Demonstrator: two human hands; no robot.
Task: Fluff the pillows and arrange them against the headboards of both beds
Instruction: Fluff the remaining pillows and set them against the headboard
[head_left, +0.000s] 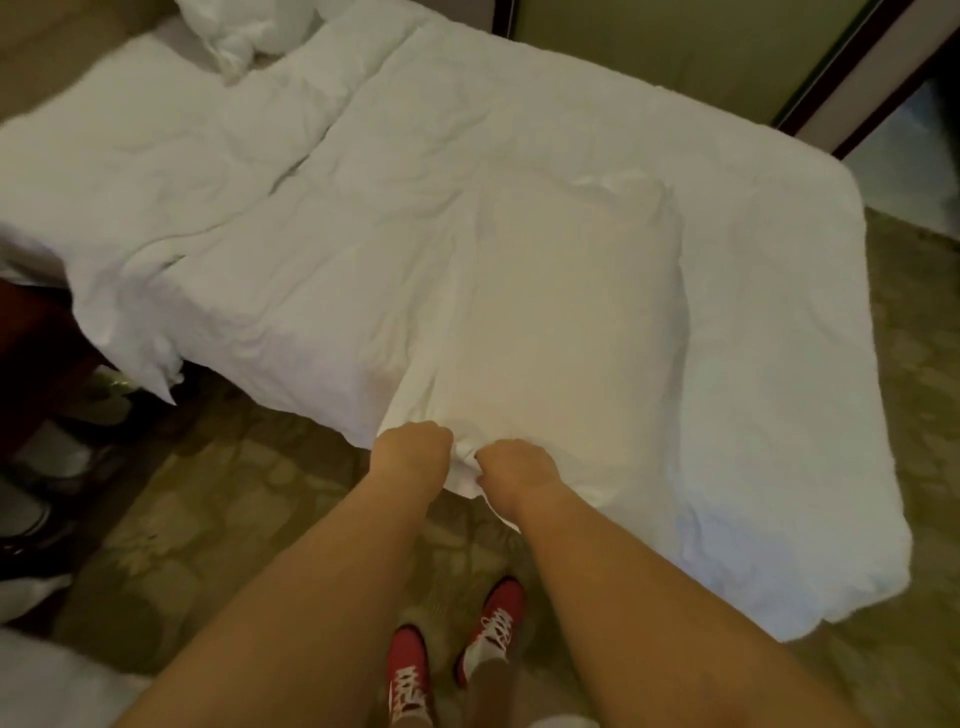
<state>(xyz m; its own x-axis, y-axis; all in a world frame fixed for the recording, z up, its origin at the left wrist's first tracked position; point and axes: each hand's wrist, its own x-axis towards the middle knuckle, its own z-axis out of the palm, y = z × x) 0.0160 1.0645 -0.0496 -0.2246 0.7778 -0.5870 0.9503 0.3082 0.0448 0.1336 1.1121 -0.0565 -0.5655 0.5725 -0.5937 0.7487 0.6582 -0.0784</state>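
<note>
Both hands grip a pillow's near edge at the bed's side.
Left hand (413, 447) and right hand (514, 470), side by side, bunch the pillow (566, 312) on the rumpled bed (779, 322); another pillow (244, 31) lies far off.

Fingertips of left hand (414, 448) and right hand (514, 470): curled under, buried in white fabric; grip details not visible. Pillow (566, 322): white against white duvet (291, 270), outline faint, near end bunched between the fists. Second pillow (244, 31): cut off by top edge. Headboard: whether in view, cannot tell. Dark objects on floor at left (36, 519): blurred, unidentifiable. White bedding at lower left corner (47, 680): cut off by frame. Red shoes (452, 660): partly covered by forearms.
</note>
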